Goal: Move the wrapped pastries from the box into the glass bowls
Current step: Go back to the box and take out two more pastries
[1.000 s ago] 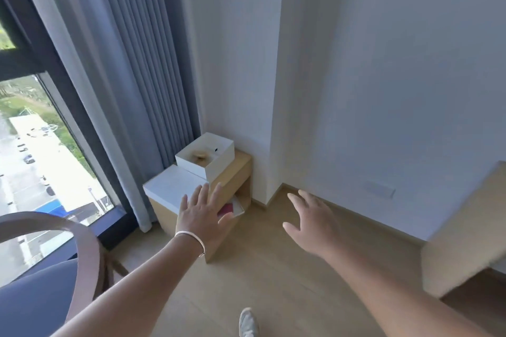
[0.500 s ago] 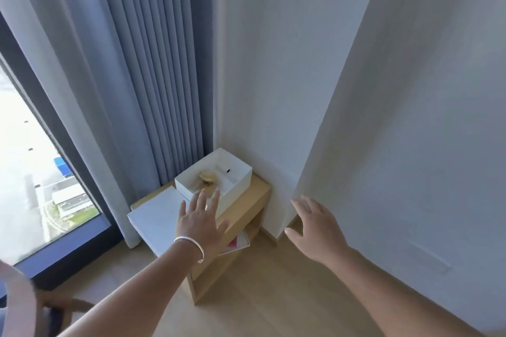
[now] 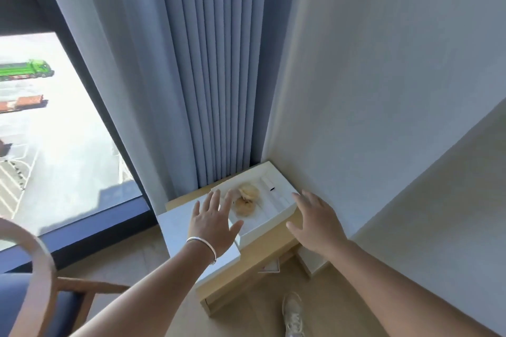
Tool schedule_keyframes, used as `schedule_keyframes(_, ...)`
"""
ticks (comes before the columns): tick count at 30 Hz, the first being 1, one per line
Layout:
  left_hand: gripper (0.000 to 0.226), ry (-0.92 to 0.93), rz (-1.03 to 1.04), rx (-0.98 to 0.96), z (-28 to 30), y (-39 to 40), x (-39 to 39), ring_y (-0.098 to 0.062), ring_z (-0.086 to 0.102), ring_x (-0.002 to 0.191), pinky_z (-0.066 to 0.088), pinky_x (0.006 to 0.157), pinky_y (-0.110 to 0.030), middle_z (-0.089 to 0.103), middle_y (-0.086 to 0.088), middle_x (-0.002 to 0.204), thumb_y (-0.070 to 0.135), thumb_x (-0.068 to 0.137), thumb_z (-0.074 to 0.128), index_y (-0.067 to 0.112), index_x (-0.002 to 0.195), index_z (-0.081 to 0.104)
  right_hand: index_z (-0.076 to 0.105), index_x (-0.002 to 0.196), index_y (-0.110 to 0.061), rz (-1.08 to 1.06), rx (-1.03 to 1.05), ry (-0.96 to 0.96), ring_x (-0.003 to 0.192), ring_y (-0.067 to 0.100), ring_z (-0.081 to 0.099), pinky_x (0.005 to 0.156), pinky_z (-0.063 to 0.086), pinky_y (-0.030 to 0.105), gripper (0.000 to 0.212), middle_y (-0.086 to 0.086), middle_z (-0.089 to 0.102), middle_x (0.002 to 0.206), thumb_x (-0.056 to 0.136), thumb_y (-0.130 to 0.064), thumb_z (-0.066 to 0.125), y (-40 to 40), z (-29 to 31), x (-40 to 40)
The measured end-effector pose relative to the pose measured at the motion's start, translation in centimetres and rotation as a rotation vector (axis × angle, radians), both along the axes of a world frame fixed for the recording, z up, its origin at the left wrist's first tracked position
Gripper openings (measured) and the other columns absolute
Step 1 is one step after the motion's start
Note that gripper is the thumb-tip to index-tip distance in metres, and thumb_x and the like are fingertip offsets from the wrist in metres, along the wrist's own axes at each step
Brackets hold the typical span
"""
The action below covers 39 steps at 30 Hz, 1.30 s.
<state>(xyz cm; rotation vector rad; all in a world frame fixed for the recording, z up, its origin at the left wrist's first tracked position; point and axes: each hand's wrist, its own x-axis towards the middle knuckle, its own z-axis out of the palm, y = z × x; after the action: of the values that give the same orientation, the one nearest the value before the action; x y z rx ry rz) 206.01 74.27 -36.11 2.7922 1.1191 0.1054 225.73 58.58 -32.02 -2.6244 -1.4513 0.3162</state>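
An open white box (image 3: 276,195) sits on a low wooden side table (image 3: 262,252) in the corner beside the curtain. Inside it lie two pale, wrapped pastries (image 3: 246,200), one behind the other. My left hand (image 3: 212,220), with a silver bracelet on the wrist, hovers open over the box's left edge. Open as well, my right hand (image 3: 315,220) is at the box's right front corner. Neither hand holds anything. No glass bowls are in view.
A flat white lid or slab (image 3: 180,230) lies on the table left of the box. Blue-grey curtains (image 3: 208,76) and a floor-length window stand behind. A wooden chair with a blue seat (image 3: 35,282) is at lower left. My shoe (image 3: 293,314) is on the wood floor.
I have stepped closer to the side table, so the box now lies right under my hands. Both hands have spread to either side of it.
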Motion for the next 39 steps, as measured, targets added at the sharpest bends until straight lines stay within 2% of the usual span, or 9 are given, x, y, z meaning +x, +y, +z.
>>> schedule_keyframes(5, 0.076, 0.065, 0.128, -0.064, -3.3, 3.0, 3.0, -0.027, 0.004, 0.146, 0.010, 0.118, -0.047, 0.008, -0.008, 0.160, 0.062, 0.092, 0.028, 0.024, 0.149, -0.006, 0.019, 0.151, -0.028, 0.168, -0.044, 0.036, 0.143, 0.025, 0.023, 0.113, 0.029, 0.040, 0.074, 0.003, 0.019, 0.160, 0.089, -0.052, 0.051, 7.7, -4.0, 4.6)
schedule_keyframes(9, 0.077, 0.165, 0.232, -0.158, -6.1, 4.6, 5.8, -0.026, -0.001, 0.146, 0.007, 0.119, -0.046, 0.002, -0.008, 0.160, 0.059, 0.093, 0.028, 0.023, 0.149, -0.011, 0.018, 0.152, -0.025, 0.309, -0.103, 0.097, 0.145, 0.024, 0.018, 0.116, 0.023, 0.040, 0.075, 0.005, 0.018, 0.160, 0.090, -0.050, 0.052, 12.7, -6.9, 8.1)
schedule_keyframes(12, 0.077, 0.171, 0.290, -0.207, -7.7, 5.9, 8.6, -0.025, 0.000, 0.146, 0.005, 0.119, -0.044, 0.003, -0.008, 0.160, 0.058, 0.094, 0.031, 0.020, 0.149, -0.008, 0.017, 0.152, -0.023, 0.394, -0.139, 0.111, 0.146, 0.023, 0.017, 0.117, 0.022, 0.039, 0.076, 0.004, 0.017, 0.160, 0.090, -0.049, 0.053, 15.7, -9.0, 10.7)
schedule_keyframes(19, 0.084, 0.180, 0.372, -0.338, -12.4, 7.9, 13.3, -0.025, 0.004, 0.146, 0.006, 0.118, -0.037, 0.006, -0.011, 0.160, 0.057, 0.092, 0.036, 0.009, 0.149, -0.003, 0.017, 0.152, -0.021, 0.434, -0.262, 0.182, 0.145, 0.024, 0.018, 0.117, 0.022, 0.038, 0.077, 0.006, 0.018, 0.160, 0.089, -0.047, 0.054, 20.0, -15.3, 14.2)
schedule_keyframes(24, 0.083, 0.221, 0.319, -0.371, -17.1, 9.7, 15.6, -0.027, 0.014, 0.144, 0.013, 0.117, -0.037, 0.018, -0.014, 0.156, 0.052, 0.092, 0.043, 0.004, 0.148, 0.006, 0.018, 0.152, -0.021, 0.439, -0.300, 0.214, 0.145, 0.025, 0.019, 0.116, 0.023, 0.038, 0.077, 0.007, 0.018, 0.160, 0.089, -0.044, 0.056, 23.1, -19.5, 14.9)
schedule_keyframes(28, 0.078, 0.261, 0.338, -0.381, -20.1, 11.7, 17.3, -0.030, 0.020, 0.141, 0.022, 0.116, -0.040, 0.025, -0.016, 0.153, 0.047, 0.091, 0.046, 0.003, 0.146, 0.013, 0.025, 0.148, -0.021, 0.463, -0.292, 0.206, 0.140, 0.028, 0.029, 0.111, 0.032, 0.040, 0.075, 0.007, 0.025, 0.156, 0.086, -0.043, 0.060, 25.3, -22.5, 15.2)
schedule_keyframes(30, 0.072, 0.315, 0.344, -0.373, -21.4, 12.7, 17.9, -0.032, 0.018, 0.142, 0.018, 0.116, -0.045, 0.024, -0.017, 0.153, 0.042, 0.092, 0.043, 0.004, 0.146, 0.014, 0.029, 0.145, -0.020, 0.478, -0.289, 0.203, 0.137, 0.029, 0.033, 0.108, 0.036, 0.040, 0.073, 0.006, 0.028, 0.154, 0.084, -0.042, 0.063, 26.3, -23.9, 15.2)
schedule_keyframes(34, 0.065, 0.447, 0.301, -0.375, -23.8, 14.1, 18.4, -0.035, 0.002, 0.145, -0.002, 0.115, -0.055, 0.015, -0.017, 0.156, 0.038, 0.098, 0.029, 0.003, 0.148, 0.007, 0.035, 0.141, -0.021, 0.533, -0.261, 0.207, 0.130, 0.028, 0.040, 0.103, 0.038, 0.037, 0.073, 0.004, 0.038, 0.147, 0.079, -0.043, 0.068, 27.7, -26.3, 15.1)
schedule_keyframes(39, 0.071, 0.478, 0.242, -0.401, -25.8, 14.9, 19.1, -0.034, 0.002, 0.144, 0.000, 0.115, -0.053, 0.016, -0.015, 0.155, 0.044, 0.096, 0.033, 0.003, 0.147, 0.006, 0.035, 0.141, -0.021, 0.608, -0.259, 0.185, 0.129, 0.024, 0.041, 0.104, 0.040, 0.035, 0.078, 0.003, 0.042, 0.142, 0.076, -0.038, 0.075, 28.4, -28.6, 15.1)
